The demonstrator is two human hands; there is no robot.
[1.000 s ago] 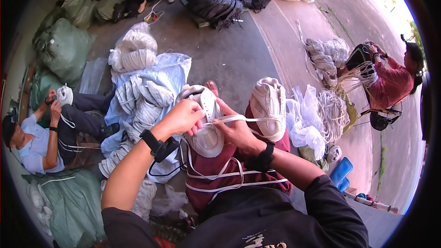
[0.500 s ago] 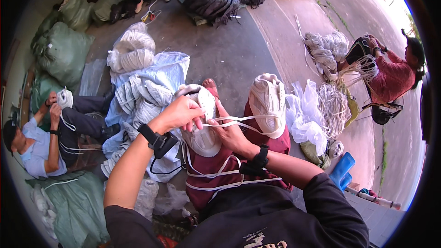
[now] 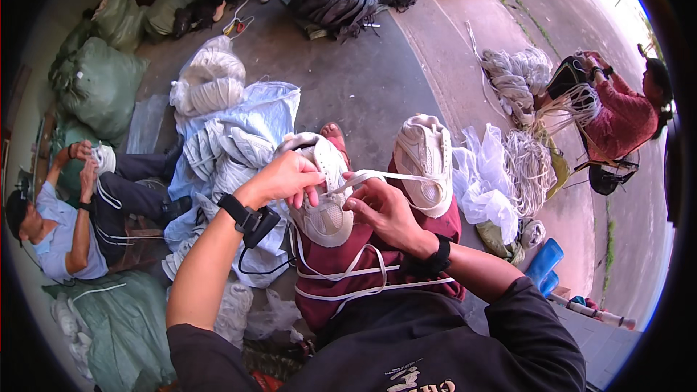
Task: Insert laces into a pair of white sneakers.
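A white sneaker (image 3: pixel 330 226) rests on my left thigh, its toe toward me. My left hand (image 3: pixel 289 180) bends over its lacing area, thumb and fingers pinched by the eyelets at the white shoelace (image 3: pixel 377 173). On the sneaker's right side, my right hand (image 3: pixel 388 214) has its fingers curled and pinches the lace close to the eyelets; the fingertips partly hide the grip. A second white sneaker (image 3: pixel 422 163) sits on my right knee, with the lace running across to it. More loose white laces (image 3: pixel 348 276) lie over my dark red trousers.
White shoe uppers (image 3: pixel 218 147) are heaped on a pale blue sheet to the left, near a seated person (image 3: pixel 65 225). Clear plastic bags (image 3: pixel 485 174) and a bundle of laces (image 3: pixel 528 174) lie to the right. Another person (image 3: pixel 617 123) sits beyond them. Green sacks (image 3: pixel 102 87) stand far left.
My right hand has moved back and right from the sneaker's side, its fingers now curled in a pinch. The stretched lace has shifted upward. My left hand stays nearly in place.
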